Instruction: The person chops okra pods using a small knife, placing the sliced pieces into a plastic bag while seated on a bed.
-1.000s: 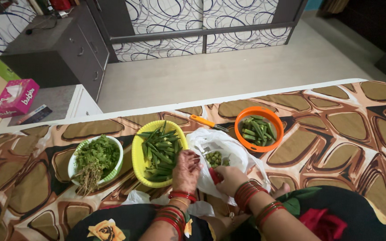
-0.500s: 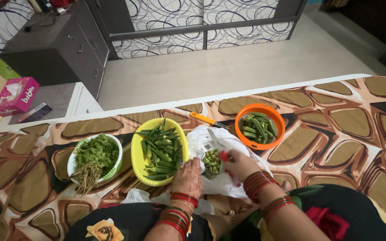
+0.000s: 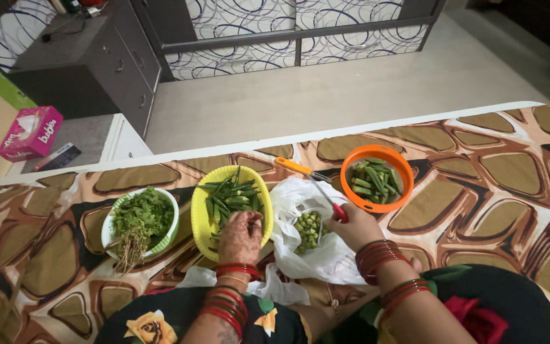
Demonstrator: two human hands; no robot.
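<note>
My left hand (image 3: 240, 237) reaches into the yellow basket (image 3: 198, 223) of whole okra pods (image 3: 230, 199), fingers curled down among them; whether it grips one is unclear. My right hand (image 3: 352, 226) holds a red-handled knife (image 3: 330, 201), blade pointing up and away, over a white plastic bag (image 3: 326, 258) spread on the patterned bedsheet. A pile of cut okra pieces (image 3: 307, 228) lies on the bag just left of that hand.
An orange bowl (image 3: 402, 167) with okra pieces stands at the right. An orange-handled peeler (image 3: 297, 169) lies behind the bag. A green-and-white basket of leafy greens (image 3: 140, 220) is at the left. A pink tissue box (image 3: 30, 133) sits on a side table beyond the bed.
My left hand moved from the bag into the yellow basket. My right hand shifted right and up with the knife, lifting its blade clear of the cut okra pile.
</note>
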